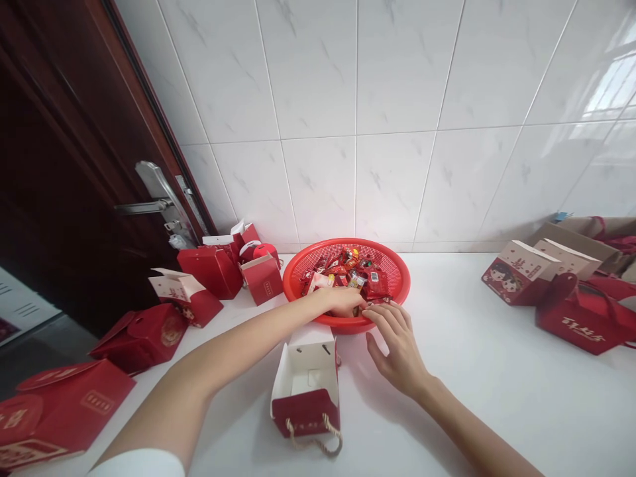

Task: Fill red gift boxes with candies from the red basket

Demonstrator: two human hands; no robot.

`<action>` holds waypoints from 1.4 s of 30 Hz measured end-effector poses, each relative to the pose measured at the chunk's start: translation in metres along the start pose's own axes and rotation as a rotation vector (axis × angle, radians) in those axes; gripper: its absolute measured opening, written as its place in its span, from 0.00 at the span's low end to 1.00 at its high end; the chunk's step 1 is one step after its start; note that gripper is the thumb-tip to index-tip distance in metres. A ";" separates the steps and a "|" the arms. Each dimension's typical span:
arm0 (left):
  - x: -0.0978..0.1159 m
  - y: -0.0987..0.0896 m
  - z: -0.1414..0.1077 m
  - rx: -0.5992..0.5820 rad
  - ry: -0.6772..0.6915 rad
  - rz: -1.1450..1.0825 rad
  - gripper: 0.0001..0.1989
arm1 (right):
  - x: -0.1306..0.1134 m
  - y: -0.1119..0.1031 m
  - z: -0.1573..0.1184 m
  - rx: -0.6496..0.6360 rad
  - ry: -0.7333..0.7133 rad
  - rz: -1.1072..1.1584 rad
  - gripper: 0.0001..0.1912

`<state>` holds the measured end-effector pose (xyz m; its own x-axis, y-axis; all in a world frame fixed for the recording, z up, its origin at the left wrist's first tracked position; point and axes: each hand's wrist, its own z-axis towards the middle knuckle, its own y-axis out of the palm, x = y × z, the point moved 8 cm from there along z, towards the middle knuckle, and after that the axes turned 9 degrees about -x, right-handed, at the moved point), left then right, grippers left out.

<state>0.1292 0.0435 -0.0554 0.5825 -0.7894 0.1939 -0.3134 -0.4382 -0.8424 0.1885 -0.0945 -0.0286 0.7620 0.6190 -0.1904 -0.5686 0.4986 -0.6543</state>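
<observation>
A round red plastic basket (405, 271) stands near the wall, holding a heap of wrapped candies (342, 268), mostly in red wrappers. My left hand (346, 301) reaches over the near rim into the heap with its fingers curled down. What it grips, if anything, is hidden. At the front right of the rim, my right hand (395, 338) has its fingers stretched toward the candies and its thumb apart. Its fingertips come close to those of my left hand. In front of the basket sits an uncovered dark red gift box (308, 404) with a white inside and a rope handle; its visible inside holds nothing.
Several red gift boxes (213, 268) line the left side of the white table (402, 430). More boxes (519, 271) stand at the right, by a brown carton (561, 232). White wall tiles (318, 185) rise behind. A dark door (74, 132) is at the left.
</observation>
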 end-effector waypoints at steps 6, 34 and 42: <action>0.001 -0.001 0.002 0.019 -0.043 0.012 0.08 | -0.001 -0.001 0.001 -0.006 -0.004 -0.003 0.24; -0.066 -0.057 -0.024 0.684 -0.115 -0.619 0.22 | -0.001 -0.002 0.001 -0.012 -0.008 -0.009 0.23; -0.010 -0.009 -0.008 -0.008 0.003 -0.154 0.16 | -0.003 -0.003 0.002 -0.012 -0.013 -0.007 0.23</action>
<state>0.1199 0.0516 -0.0455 0.6221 -0.7137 0.3219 -0.2264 -0.5575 -0.7987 0.1879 -0.0967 -0.0248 0.7619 0.6232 -0.1767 -0.5595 0.4956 -0.6643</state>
